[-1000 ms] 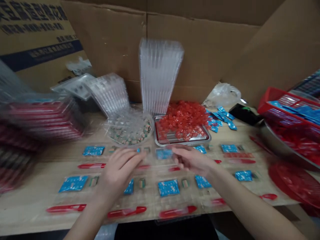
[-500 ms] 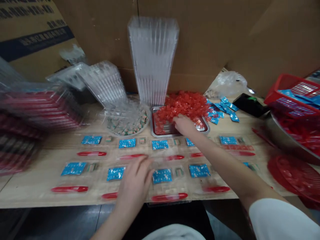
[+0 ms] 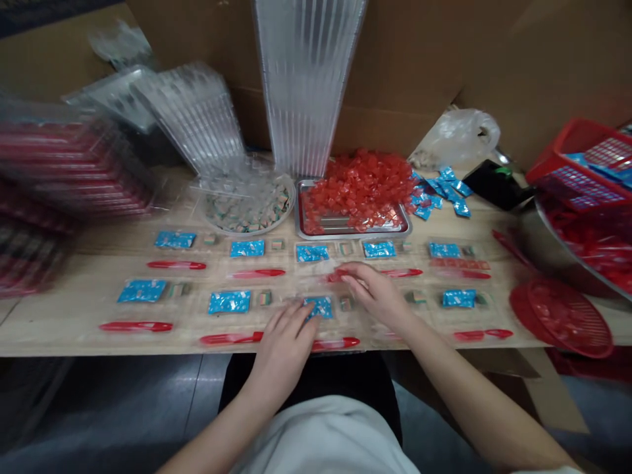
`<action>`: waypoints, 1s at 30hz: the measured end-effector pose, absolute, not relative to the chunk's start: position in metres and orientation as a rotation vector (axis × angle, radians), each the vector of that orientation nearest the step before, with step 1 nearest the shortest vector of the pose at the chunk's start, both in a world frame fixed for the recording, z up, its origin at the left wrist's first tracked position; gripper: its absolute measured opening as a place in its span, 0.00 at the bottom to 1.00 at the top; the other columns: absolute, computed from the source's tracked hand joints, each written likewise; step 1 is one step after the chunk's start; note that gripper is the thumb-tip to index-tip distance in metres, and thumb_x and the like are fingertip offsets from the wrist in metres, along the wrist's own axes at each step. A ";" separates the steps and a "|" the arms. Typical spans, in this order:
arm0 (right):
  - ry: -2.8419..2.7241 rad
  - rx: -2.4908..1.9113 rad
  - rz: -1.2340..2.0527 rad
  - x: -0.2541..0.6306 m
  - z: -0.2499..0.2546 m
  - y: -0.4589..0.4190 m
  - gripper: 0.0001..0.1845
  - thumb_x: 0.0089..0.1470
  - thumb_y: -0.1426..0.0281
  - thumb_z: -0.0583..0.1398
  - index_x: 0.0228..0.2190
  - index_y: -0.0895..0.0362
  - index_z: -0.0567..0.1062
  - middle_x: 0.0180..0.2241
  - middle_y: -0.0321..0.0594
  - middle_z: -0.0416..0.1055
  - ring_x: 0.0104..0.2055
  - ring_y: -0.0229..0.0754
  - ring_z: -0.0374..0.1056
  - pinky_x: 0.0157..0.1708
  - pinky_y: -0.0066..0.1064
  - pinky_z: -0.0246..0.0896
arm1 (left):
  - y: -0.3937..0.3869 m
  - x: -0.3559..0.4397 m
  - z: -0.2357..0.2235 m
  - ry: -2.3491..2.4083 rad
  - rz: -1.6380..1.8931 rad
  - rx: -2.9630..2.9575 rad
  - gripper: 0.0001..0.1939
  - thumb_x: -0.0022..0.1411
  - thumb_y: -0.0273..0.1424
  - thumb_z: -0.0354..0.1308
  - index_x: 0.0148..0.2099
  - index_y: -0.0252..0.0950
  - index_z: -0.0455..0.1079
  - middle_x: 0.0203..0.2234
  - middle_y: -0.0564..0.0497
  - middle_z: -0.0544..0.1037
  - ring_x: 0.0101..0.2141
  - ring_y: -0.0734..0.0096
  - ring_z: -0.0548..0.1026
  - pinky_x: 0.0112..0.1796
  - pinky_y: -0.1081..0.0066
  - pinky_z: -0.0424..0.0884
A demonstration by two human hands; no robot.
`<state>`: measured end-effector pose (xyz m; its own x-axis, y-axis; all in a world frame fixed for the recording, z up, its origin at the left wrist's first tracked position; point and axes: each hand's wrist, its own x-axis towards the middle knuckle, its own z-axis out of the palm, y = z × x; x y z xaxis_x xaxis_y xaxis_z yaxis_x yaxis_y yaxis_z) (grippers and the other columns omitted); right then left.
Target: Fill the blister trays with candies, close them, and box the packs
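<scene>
My left hand [image 3: 289,336] lies over a clear plastic tray near the table's front edge. Its fingers are stretched out and loosely apart, resting by a blue packet [image 3: 320,307] and partly covering it. My right hand [image 3: 378,296] is over the middle trays, thumb and fingers drawn together. Just at its fingertips shows a red pen-shaped piece [image 3: 340,274]; whether the fingers hold something small is hidden. Two rows of clear trays hold blue packets, small striped cubes [image 3: 265,297] and red pen-shaped pieces [image 3: 135,326].
Behind the rows stand a metal tray [image 3: 353,233] heaped with small red wrapped pieces [image 3: 370,184] and a round dish [image 3: 247,232] of striped cubes. Stacked clear trays [image 3: 306,85] rise at the back. Filled packs [image 3: 64,164] are piled left; red baskets [image 3: 563,316] and a metal bowl [image 3: 530,224] stand right.
My right hand has come back from the red heap to the middle trays. My left hand has shifted right, onto the tray with the blue packet. The view has tilted down.
</scene>
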<state>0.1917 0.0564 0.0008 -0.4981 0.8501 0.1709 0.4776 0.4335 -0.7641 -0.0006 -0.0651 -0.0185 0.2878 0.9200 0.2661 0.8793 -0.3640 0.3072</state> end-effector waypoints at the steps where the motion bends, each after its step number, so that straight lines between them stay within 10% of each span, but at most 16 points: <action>1: -2.241 -1.063 0.747 0.191 -0.002 0.059 0.10 0.58 0.68 0.54 0.40 0.55 0.73 0.41 0.43 0.73 0.46 0.44 0.66 0.47 0.40 0.62 | -0.068 -0.001 -0.022 1.695 0.591 2.450 0.13 0.62 0.23 0.51 0.48 0.37 0.68 0.52 0.46 0.71 0.54 0.57 0.65 0.52 0.56 0.62; 24: -2.927 -1.278 -0.153 0.167 0.023 0.195 0.14 0.55 0.80 0.51 0.39 0.64 0.73 0.40 0.53 0.70 0.46 0.50 0.63 0.42 0.36 0.57 | -0.060 -0.006 -0.020 1.540 0.589 2.348 0.09 0.63 0.24 0.50 0.43 0.38 0.69 0.50 0.49 0.73 0.54 0.63 0.68 0.53 0.58 0.64; 30: -2.226 -1.218 0.782 0.185 0.023 0.164 0.08 0.53 0.69 0.56 0.36 0.57 0.72 0.31 0.39 0.71 0.32 0.40 0.67 0.33 0.31 0.61 | -0.060 -0.006 -0.021 1.552 0.594 2.303 0.09 0.63 0.23 0.49 0.41 0.37 0.70 0.50 0.49 0.74 0.54 0.65 0.67 0.54 0.58 0.63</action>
